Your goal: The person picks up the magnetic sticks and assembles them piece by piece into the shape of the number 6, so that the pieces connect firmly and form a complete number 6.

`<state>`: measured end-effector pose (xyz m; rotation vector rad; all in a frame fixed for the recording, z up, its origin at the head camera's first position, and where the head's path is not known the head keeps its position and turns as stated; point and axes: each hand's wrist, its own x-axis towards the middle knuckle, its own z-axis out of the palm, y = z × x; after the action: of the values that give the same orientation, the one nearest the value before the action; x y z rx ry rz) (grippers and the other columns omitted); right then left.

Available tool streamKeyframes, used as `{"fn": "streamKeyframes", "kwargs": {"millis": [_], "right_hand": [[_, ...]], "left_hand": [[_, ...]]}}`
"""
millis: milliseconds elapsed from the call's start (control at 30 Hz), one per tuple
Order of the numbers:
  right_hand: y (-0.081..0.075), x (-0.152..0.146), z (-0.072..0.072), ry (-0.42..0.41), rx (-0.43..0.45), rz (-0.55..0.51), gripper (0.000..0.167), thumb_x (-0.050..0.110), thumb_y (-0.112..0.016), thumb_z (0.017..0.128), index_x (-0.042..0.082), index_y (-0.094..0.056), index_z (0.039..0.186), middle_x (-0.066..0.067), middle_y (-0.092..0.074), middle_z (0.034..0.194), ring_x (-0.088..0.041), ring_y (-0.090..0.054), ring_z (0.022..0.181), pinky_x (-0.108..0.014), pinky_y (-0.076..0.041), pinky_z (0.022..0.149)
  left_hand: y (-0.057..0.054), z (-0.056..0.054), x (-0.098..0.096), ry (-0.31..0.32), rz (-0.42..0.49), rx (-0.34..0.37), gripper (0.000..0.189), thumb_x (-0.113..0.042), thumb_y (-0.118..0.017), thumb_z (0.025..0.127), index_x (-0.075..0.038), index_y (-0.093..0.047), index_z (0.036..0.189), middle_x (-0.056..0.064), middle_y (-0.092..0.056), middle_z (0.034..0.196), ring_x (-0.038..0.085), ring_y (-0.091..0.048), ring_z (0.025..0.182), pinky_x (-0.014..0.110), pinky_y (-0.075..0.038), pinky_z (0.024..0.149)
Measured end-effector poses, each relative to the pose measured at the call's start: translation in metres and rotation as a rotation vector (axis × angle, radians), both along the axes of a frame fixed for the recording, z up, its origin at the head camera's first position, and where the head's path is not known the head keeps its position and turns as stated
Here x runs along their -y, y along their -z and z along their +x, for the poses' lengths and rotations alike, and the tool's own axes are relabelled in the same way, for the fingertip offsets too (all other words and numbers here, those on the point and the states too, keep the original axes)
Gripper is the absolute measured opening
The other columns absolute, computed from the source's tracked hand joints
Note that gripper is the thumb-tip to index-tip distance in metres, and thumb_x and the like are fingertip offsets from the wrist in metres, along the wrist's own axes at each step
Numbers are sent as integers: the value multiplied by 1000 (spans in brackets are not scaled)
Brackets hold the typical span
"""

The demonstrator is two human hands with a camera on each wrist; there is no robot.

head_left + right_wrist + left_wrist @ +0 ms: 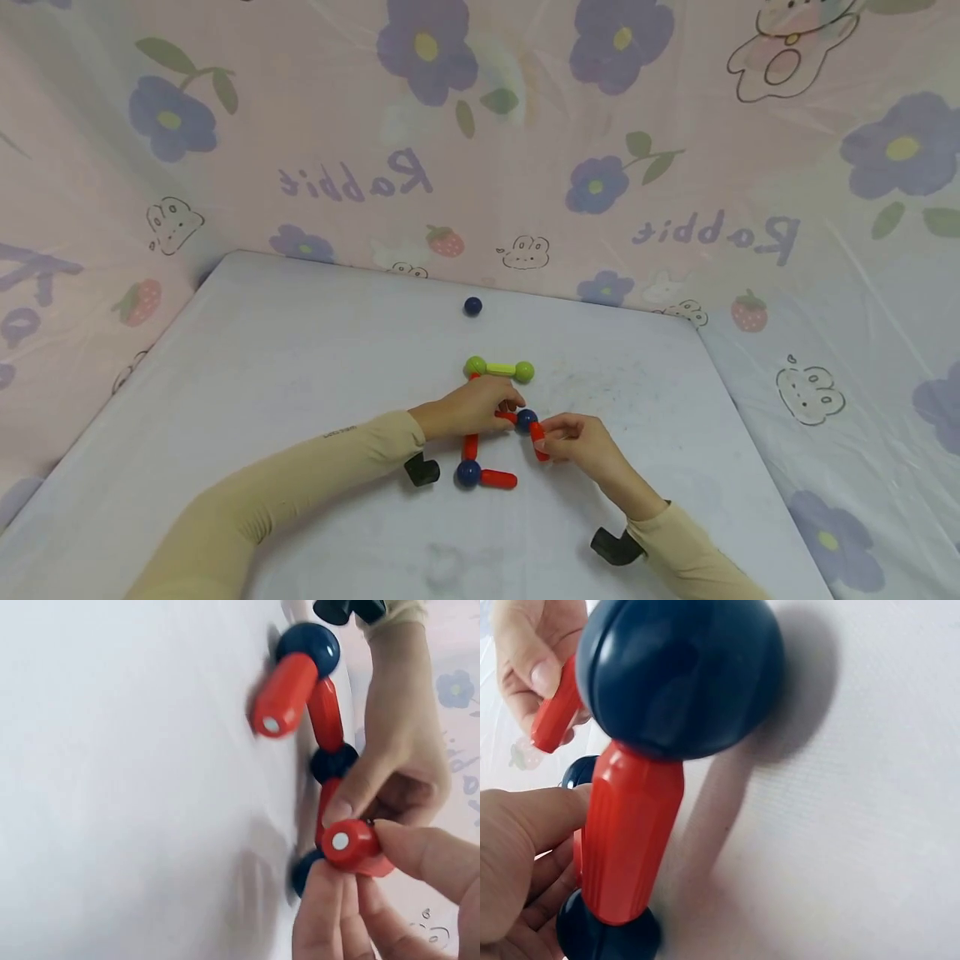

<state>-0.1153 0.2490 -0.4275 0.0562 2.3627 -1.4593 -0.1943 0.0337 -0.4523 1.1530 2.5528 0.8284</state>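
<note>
My right hand [581, 439] pinches a red magnetic rod [538, 442] between thumb and fingers; in the right wrist view a white disc shows on its free end. The rod's far end meets a dark blue ball [527, 420]. On the ball's other side, my left hand [480, 406] holds a second red rod [506, 417], mostly covered by its fingers. Below the left hand, an upright-running red rod [470, 447] joins a near blue ball [468, 473], from which another red rod [498, 479] points right. The middle blue ball [334, 763] shows in the right wrist view.
Beyond the left hand, a lime green rod [500, 369] links two green balls [476, 367]. A loose blue ball [472, 306] lies near the back of the white table [337, 333]. Patterned cloth [495, 150] rises behind and at the sides.
</note>
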Motion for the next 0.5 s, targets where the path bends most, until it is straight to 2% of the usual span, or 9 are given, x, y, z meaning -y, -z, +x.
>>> {"fn": "streamKeyframes", "kwargs": {"millis": [200, 500], "right_hand": [[9, 8, 6, 40, 54, -6, 32, 13, -75, 85, -5, -67, 110, -4, -76, 85, -11, -71, 76, -32, -61, 76], [15, 15, 8, 65, 78, 11, 30, 13, -76, 84, -7, -67, 106, -9, -76, 86, -13, -71, 74, -32, -62, 71]], "left_hand": [[0, 0, 1, 6, -8, -11, 33, -20, -76, 87, -13, -71, 119, -2, -69, 102, 6, -61, 91, 13, -50, 80], [1, 1, 1, 12, 9, -26, 32, -19, -77, 87, -13, -72, 118, -2, -70, 101, 7, -61, 90, 13, -49, 78]]}}
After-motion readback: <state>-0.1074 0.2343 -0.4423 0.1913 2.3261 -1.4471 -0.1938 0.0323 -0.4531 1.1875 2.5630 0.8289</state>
